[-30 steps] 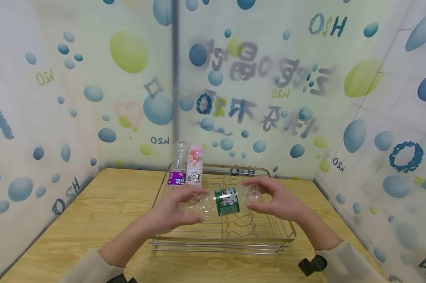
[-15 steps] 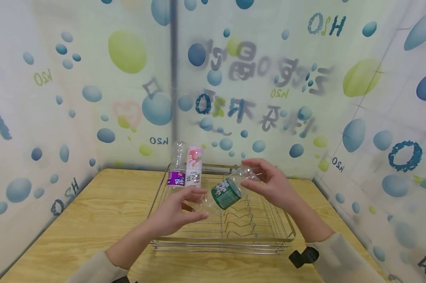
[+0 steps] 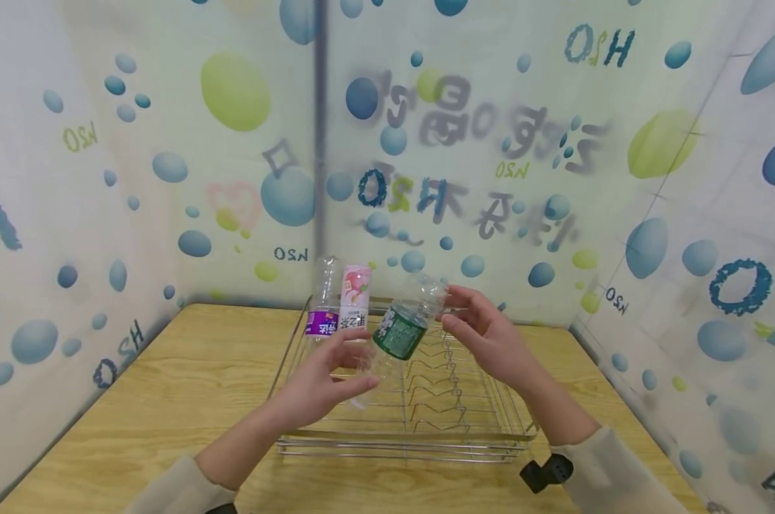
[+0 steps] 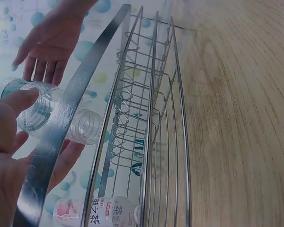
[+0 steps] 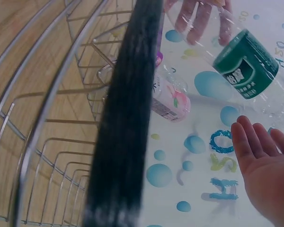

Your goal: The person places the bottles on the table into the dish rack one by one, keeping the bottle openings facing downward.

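Observation:
A clear plastic bottle with a green label (image 3: 400, 333) is held tilted above the wire rack (image 3: 400, 435), its base up to the right and its open neck down to the left. My left hand (image 3: 316, 382) grips it near the neck end. In the left wrist view the thumb lies on the near side of the bottle and fingers show behind it. My right hand (image 3: 490, 339) is by the base end with fingers extended; in the right wrist view its palm (image 5: 270, 179) faces up beside the bottle, holding nothing. Whether its fingertips touch the plastic I cannot tell.
At the rack's back left, a clear bottle with a purple label (image 3: 322, 323) and a pink-and-white bottle (image 3: 356, 289) are side by side. Wavy wire dividers (image 3: 435, 389) run along the rack. The rack sits on a wooden table (image 3: 188, 371) with patterned curtains around it.
The green-labelled bottle has swung from nearly level to steeply tilted, its base rising. My right hand has moved up and slightly left, its fingers loosening from the base. The left hand stays near the neck.

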### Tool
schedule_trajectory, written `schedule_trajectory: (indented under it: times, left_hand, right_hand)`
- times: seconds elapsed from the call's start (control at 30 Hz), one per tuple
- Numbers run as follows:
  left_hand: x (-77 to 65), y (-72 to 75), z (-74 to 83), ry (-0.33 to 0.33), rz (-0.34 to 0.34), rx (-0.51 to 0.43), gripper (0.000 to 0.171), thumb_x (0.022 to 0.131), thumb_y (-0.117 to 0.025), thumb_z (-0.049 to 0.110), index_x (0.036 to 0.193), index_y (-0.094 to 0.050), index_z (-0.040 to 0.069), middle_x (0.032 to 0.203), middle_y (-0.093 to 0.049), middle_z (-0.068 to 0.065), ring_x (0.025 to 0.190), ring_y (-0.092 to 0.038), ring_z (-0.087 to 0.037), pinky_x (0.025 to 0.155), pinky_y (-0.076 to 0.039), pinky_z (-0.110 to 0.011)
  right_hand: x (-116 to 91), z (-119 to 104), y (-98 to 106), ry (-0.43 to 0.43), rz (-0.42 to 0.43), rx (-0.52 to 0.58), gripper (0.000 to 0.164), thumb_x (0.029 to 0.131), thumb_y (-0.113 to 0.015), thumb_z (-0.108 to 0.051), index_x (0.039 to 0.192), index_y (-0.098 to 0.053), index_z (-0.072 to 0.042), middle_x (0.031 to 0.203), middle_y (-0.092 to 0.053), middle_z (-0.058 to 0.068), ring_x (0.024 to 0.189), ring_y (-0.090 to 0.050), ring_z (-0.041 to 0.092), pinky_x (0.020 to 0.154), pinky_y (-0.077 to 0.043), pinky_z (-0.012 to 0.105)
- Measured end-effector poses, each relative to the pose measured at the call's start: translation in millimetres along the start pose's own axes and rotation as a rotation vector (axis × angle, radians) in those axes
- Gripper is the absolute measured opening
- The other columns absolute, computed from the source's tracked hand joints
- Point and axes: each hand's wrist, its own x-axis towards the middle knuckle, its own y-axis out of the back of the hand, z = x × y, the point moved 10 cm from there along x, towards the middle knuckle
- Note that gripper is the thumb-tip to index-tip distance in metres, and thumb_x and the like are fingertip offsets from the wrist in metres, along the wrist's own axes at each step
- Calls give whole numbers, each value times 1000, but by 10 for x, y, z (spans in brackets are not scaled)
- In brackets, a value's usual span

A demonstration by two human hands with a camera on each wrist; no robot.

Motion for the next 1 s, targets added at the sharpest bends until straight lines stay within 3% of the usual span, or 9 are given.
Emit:
schedule_trajectory:
  times: [0.13, 0.33, 0.6, 1.0]
  left_hand:
    - [4, -29, 2, 5, -16, -12, 70, 103, -80, 26, 164, -45, 24, 144, -67, -14, 132, -66, -35, 104, -62, -52]
    - [6, -117, 44, -10, -55, -46, 72, 104, -79, 25, 165, -41, 23, 147, -66, -15, 133, -66, -39, 106, -61, -51]
    - [4, -191, 5, 48, -75, -89, 74, 103, -80, 27, 164, -38, 24, 149, -62, -17, 133, -68, -36, 106, -62, -49]
    - [23, -218, -18, 77, -82, -142, 77, 102, -81, 28, 163, -35, 25, 148, -59, -18, 132, -69, -35, 104, -63, -48]
  right_hand:
    - [-11, 13, -96, 9, -18, 7, 56, 114, -62, -22, 165, -42, -9, 147, -61, 19, 125, -71, 27, 99, -60, 27]
    - [0, -25, -234, 27, -21, 41, 54, 112, -65, -17, 161, -44, -8, 140, -63, 21, 121, -71, 32, 95, -62, 30]
    - [22, -31, -406, -24, -8, 119, 67, 108, -71, -18, 165, -36, -12, 146, -56, 21, 126, -67, 35, 94, -62, 31]
    - [65, -50, -588, -57, -50, 163, 81, 103, -80, -18, 166, -30, -20, 155, -54, 19, 130, -68, 35, 99, -65, 39]
